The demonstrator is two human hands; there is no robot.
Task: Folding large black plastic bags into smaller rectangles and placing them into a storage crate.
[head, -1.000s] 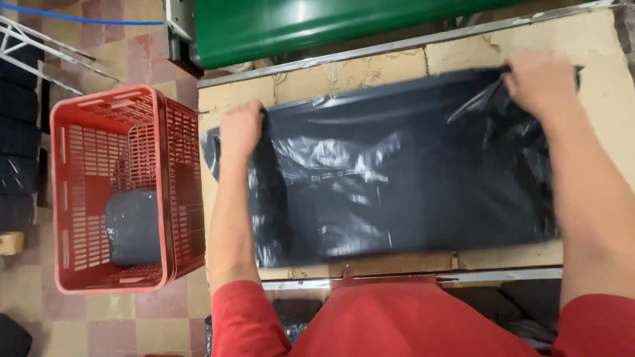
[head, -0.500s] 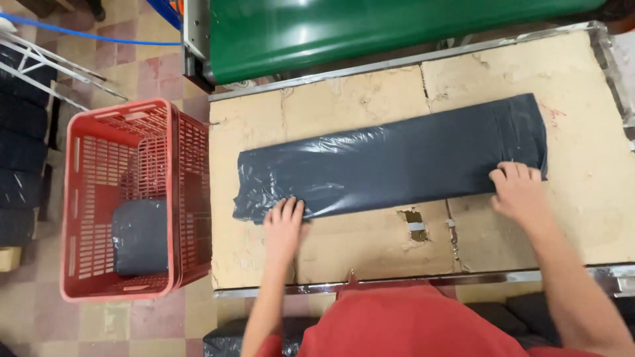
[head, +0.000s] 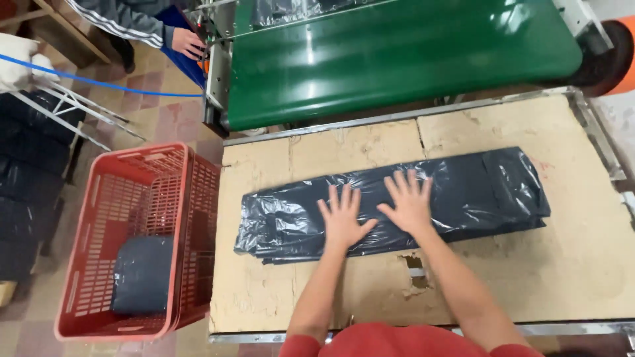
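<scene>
A black plastic bag point(head: 476, 192) lies folded into a long strip across the cardboard-covered table point(head: 582, 264). My left hand point(head: 342, 218) presses flat on the strip's middle, fingers spread. My right hand point(head: 410, 201) lies flat right beside it, also spread, palm down on the plastic. Neither hand grips anything. The bag's left end point(head: 264, 225) is crumpled; its right end reaches towards the table's right side.
A red plastic crate point(head: 132, 244) stands on the floor left of the table with a folded dark bundle point(head: 142, 274) inside. A green conveyor belt point(head: 397, 53) runs behind the table. Another person's hand point(head: 187, 43) works at its left end. Dark bags point(head: 30, 172) are stacked at far left.
The bag went from spread wide to folded into a narrow strip. My hands moved from the strip's two ends inward to its middle and now press side by side.
</scene>
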